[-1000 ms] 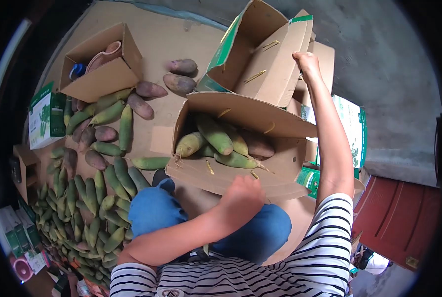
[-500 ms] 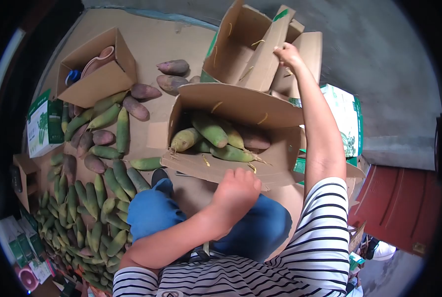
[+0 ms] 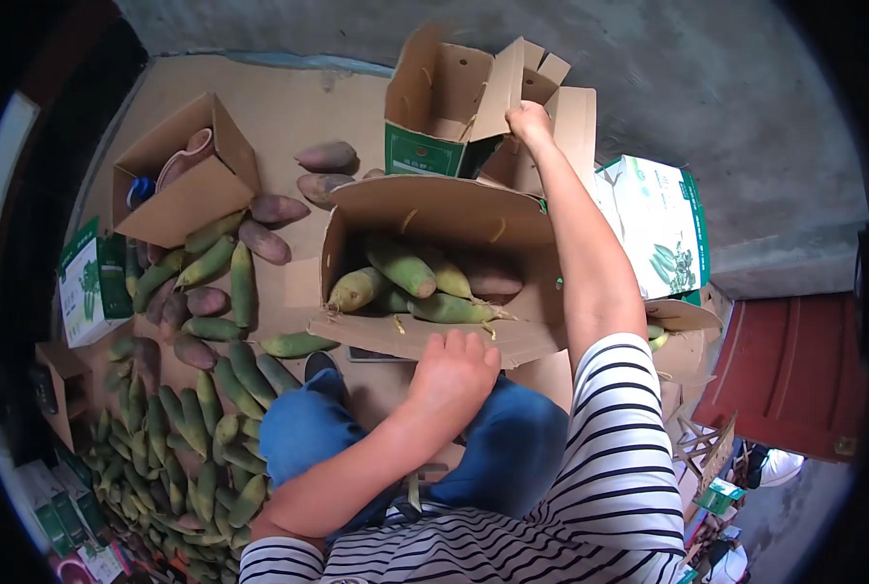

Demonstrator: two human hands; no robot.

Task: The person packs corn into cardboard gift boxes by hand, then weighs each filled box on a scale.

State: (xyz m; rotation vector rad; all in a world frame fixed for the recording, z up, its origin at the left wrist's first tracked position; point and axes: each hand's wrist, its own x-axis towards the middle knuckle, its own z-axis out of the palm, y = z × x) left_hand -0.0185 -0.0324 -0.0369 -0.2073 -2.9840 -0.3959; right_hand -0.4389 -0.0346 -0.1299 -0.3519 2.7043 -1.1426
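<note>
Up at the back, my right hand (image 3: 530, 124) grips the edge of an open cardboard box (image 3: 434, 154) with a green printed side. My left hand (image 3: 459, 368) is curled closed at the front flap of a nearer carton (image 3: 376, 334); its fingertips are turned out of sight, and I cannot tell what they hold. Inside this carton lie several green radishes (image 3: 400, 265) and a purplish root (image 3: 494, 277), the carton's mouth facing me. Yellow cord loops show on the walls of both boxes.
Many green radishes (image 3: 186, 409) cover the floor at left, with purplish roots (image 3: 264, 241) among them. A box (image 3: 177, 212) holding a pink container stands farther back. White-green cartons (image 3: 653, 229) stand at right, near a red panel (image 3: 785, 375). A grey wall (image 3: 649, 88) bounds the back.
My right hand has pulled the back box's edge, and its panels have shifted, showing more of the green printed side. My left hand stays by the near carton's front flap. The view has turned slightly.
</note>
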